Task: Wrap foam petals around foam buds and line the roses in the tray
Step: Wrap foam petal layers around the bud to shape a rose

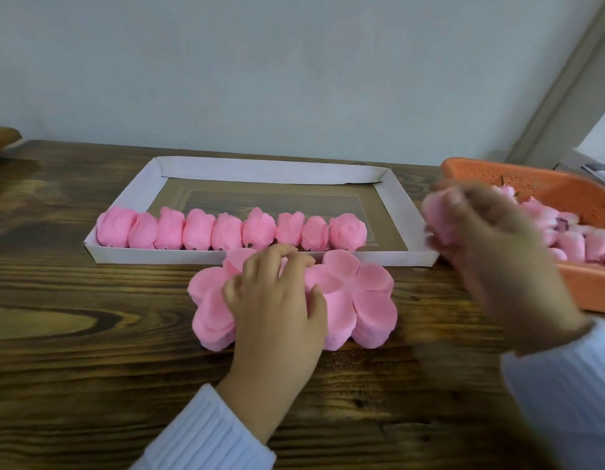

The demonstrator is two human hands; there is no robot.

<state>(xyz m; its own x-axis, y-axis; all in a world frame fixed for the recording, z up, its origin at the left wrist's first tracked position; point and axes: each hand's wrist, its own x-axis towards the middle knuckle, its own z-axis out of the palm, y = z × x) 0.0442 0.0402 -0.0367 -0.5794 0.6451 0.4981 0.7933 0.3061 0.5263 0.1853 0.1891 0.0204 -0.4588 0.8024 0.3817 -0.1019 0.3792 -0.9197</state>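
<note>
A shallow white cardboard tray (267, 171) lies on the wooden table, with a row of several pink foam roses (226, 230) along its near wall. In front of it sit two stacks of flower-shaped pink foam petals (365, 300). My left hand (277, 300) rests on the left stack, fingertips curled onto the top sheet. My right hand (491, 256), blurred, is raised at the tray's right end and holds a pale pink foam bud (436, 212) in its fingers.
An orange plastic basket (565, 191) at the right holds several more pink foam buds (572, 239). The table's back edge meets a pale wall. A tan object (2, 137) shows at the far left edge.
</note>
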